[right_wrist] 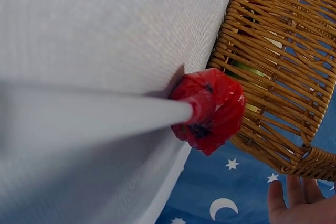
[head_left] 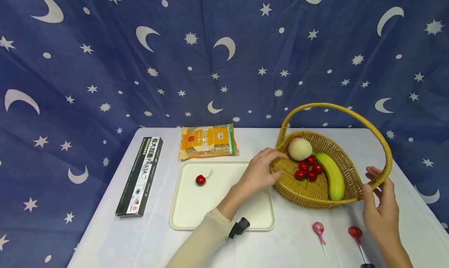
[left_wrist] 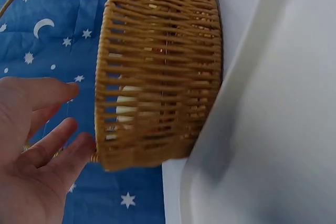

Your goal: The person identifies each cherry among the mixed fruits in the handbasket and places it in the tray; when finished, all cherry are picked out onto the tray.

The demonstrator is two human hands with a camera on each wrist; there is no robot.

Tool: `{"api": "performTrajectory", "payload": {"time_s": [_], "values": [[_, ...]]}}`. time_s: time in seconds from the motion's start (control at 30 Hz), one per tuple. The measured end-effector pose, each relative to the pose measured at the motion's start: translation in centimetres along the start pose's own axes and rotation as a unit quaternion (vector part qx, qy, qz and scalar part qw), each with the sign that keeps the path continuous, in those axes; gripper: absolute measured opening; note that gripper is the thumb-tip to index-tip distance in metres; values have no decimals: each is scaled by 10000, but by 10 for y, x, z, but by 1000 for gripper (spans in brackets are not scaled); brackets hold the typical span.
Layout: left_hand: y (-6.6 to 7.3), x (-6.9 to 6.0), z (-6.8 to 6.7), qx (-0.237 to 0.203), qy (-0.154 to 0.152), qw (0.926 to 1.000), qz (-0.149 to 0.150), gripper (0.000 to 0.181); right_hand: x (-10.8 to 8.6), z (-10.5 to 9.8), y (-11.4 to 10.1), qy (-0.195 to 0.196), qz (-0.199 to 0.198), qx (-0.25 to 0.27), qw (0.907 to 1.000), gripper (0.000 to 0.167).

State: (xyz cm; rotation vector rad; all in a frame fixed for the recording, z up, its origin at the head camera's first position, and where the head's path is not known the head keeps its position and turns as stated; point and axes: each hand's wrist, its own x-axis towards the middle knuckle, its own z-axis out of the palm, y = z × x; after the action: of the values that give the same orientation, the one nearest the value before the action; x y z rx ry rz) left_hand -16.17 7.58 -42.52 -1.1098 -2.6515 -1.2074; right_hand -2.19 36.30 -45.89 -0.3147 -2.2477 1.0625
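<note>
A wicker basket (head_left: 298, 199) with a tall arched handle stands at the right of the table. In it lie a yellow-green banana (head_left: 333, 176), a pale round fruit (head_left: 300, 149) and several red cherries (head_left: 311, 175). My left hand (head_left: 257, 172) reaches over the tray to the basket's left end, fingers spread and thumb apart. In the left wrist view its fingertips are close to the rim; contact is unclear. My right hand (head_left: 382, 205) is at the right end, thumb and loosely extended fingers on either side of the handle's base, not visibly clenched.
A cream tray (head_left: 193, 217) holds one stemmed cherry (head_left: 200, 180). Behind it lies an orange noodle packet (head_left: 207, 141); a black pasta box (head_left: 140, 176) is at left. A pink lollipop (head_left: 318, 228) and a red lollipop (head_left: 355, 232) lie before the basket. A starry blue cloth (head_left: 210, 84) hangs behind.
</note>
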Motion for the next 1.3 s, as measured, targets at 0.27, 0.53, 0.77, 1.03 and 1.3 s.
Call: {"api": "performTrajectory", "payload": {"time_s": [0.27,0.53,0.77,1.03,1.3], "values": [[14,23,23,-49,-467,9989,-49,38,1,0,0,17,-19,-25,10000,52],[22,43,42,-103,-917,9956,-159,35,1,0,-2,31,84,-86,9999,50],[25,61,53,272,-1521,9878,-173,35,0,-1,-3,26,135,-128,9998,51],[22,72,66,889,-2087,9717,-666,29,-1,0,0,35,77,-56,9999,53],[22,74,71,1100,-2296,9638,-786,19,1,-1,1,39,19,-43,10000,52]]}}
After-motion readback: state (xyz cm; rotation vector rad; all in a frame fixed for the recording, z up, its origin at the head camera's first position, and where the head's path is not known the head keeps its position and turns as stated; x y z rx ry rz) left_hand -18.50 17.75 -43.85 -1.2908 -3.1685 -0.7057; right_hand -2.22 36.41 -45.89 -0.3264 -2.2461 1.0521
